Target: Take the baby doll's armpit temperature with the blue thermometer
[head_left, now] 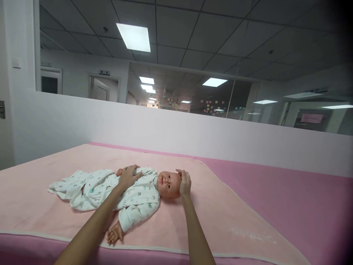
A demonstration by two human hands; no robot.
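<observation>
A baby doll (138, 198) in a white patterned sleepsuit lies on its back on a pale pink blanket (215, 213), head to the right. My left hand (129, 176) rests flat on the doll's chest, fingers spread over the suit. My right hand (184, 183) cups the top of the doll's head (168, 184), fingers curved around it. The doll's near arm lies toward me, its bare hand (115, 233) close to the blanket's edge.
The blanket covers a darker pink bed surface (303, 206). A low white partition wall (193, 132) runs behind the bed, with glass and an office corridor beyond. The bed's front edge is just below my forearms.
</observation>
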